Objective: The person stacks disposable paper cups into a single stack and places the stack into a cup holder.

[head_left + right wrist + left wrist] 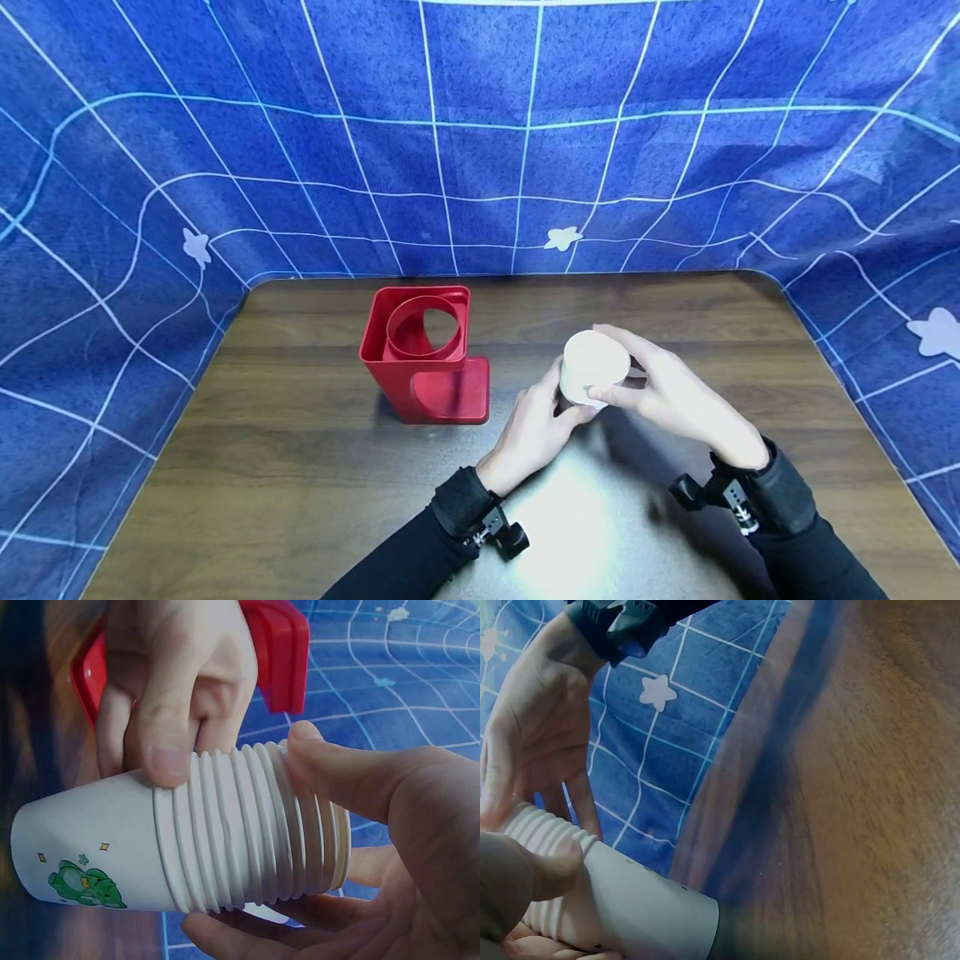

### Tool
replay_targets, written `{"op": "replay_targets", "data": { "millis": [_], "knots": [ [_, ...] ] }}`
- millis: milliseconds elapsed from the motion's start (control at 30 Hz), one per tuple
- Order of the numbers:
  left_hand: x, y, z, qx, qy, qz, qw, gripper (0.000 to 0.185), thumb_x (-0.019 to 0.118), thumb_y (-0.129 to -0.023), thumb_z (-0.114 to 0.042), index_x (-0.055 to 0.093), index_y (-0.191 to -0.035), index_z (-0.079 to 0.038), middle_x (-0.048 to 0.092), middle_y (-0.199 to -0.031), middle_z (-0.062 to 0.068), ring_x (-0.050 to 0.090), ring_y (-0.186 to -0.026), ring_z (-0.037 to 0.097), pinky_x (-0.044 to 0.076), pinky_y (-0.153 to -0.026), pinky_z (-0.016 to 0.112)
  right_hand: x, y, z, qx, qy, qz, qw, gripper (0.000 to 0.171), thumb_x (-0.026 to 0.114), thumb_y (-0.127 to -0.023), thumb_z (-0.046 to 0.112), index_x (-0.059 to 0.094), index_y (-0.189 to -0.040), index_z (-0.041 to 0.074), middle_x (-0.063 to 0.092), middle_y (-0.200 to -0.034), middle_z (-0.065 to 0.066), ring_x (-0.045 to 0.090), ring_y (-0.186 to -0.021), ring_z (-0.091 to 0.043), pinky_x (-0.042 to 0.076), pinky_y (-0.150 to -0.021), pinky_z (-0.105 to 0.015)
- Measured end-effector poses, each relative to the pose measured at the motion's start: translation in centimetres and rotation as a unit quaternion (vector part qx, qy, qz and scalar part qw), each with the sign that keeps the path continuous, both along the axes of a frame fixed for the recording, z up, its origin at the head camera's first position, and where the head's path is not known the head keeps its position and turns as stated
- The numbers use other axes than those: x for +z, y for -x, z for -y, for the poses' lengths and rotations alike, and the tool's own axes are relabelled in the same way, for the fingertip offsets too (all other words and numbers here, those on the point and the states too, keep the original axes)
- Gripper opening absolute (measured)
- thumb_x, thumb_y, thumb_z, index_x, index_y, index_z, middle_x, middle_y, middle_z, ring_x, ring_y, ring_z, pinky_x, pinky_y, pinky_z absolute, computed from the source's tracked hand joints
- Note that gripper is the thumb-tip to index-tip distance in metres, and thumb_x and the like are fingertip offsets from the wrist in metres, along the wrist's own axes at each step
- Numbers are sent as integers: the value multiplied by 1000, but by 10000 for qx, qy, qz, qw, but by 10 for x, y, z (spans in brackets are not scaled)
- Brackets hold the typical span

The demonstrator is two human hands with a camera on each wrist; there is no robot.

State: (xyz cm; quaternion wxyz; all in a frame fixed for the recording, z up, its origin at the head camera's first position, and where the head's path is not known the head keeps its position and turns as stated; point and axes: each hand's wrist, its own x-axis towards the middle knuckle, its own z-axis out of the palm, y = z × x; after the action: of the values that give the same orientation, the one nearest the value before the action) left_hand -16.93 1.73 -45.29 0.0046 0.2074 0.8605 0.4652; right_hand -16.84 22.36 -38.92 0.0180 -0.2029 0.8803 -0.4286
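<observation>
While both hands grip it from opposite sides, the stack of nested white paper cups (594, 367) is held just above the bench (300, 467), the left hand (534, 433) curled round its lower cups and the right hand (671, 393) round the rims. Left of them stands a red plastic cup holder (423, 354), against a blue grid-patterned cloth (480, 125).
</observation>
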Motion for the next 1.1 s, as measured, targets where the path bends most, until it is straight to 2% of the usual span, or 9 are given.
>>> {"op": "replay_targets", "data": {
  "millis": [133, 300, 533, 633, 767, 867, 1000, 1100],
  "knots": [
    [3, 0, -2, -24, -318, 11, 9995, 61, 75, -93, -23, 52, -148, -16, 70, -134, 3, 66, -116, 7, 57, -95, 30, 1, 1, -2, -149, -18, 21, 9999, 75, 78, -93, 21, 40, -154, 1, 52, -151, -18, 59, -129, -33, 59, -93, -40],
    [3, 3, -3, -48, -825, 221, 9963, 54, 73, -92, -15, 56, -144, -14, 69, -134, 7, 67, -119, 13, 56, -95, 28, 0, 3, -2, -239, -182, -123, 9995, 76, 78, -93, 21, 39, -155, -1, 52, -150, -19, 58, -131, -34, 56, -98, -47],
    [-1, 5, 1, -296, -999, 609, 9927, 61, 69, -94, -16, 47, -151, -8, 62, -143, 13, 62, -128, 21, 54, -101, 31, -4, 3, -2, -290, 0, 168, 9994, 79, 77, -94, 20, 34, -156, -2, 47, -152, -23, 59, -128, -40, 59, -93, -40],
    [-1, 3, 8, -357, -997, 779, 9913, 65, 70, -95, -17, 43, -153, -5, 57, -149, 16, 58, -134, 25, 52, -104, 36, -4, 1, -2, -369, -98, 54, 9993, 81, 78, -93, 23, 35, -156, -1, 48, -152, -23, 61, -126, -39, 59, -93, -42],
    [3, -3, 19, -365, -791, 793, 9930, 69, 73, -95, -19, 41, -154, -3, 53, -152, 18, 56, -137, 29, 53, -104, 43, -3, -5, -1, -472, -343, -401, 9975, 80, 80, -91, 24, 38, -155, 0, 49, -151, -23, 62, -124, -38, 58, -94, -48],
    [4, -7, 27, -366, -538, 649, 9958, 68, 73, -95, -21, 42, -153, -6, 53, -153, 15, 55, -138, 30, 54, -103, 45, -1, -11, 0, -587, -430, -983, 9925, 77, 83, -88, 21, 44, -152, 2, 52, -148, -22, 58, -129, -39, 53, -101, -53],
    [5, -15, 42, -361, -194, 347, 9986, 63, 75, -93, -23, 48, -149, -11, 55, -150, 10, 58, -133, 29, 55, -102, 45, 2, -20, 4, -934, -384, -1998, 9746, 72, 87, -81, 14, 55, -144, 5, 56, -147, -21, 45, -142, -44, 40, -115, -57],
    [6, -23, 57, -352, 89, -35, 9993, 61, 79, -91, -26, 54, -145, -13, 58, -145, 4, 58, -132, 21, 53, -105, 42, 8, -29, 7, -1060, -225, -2554, 9607, 68, 87, -78, 10, 59, -140, 6, 57, -146, -20, 40, -147, -43, 33, -122, -48]
  ]
}}
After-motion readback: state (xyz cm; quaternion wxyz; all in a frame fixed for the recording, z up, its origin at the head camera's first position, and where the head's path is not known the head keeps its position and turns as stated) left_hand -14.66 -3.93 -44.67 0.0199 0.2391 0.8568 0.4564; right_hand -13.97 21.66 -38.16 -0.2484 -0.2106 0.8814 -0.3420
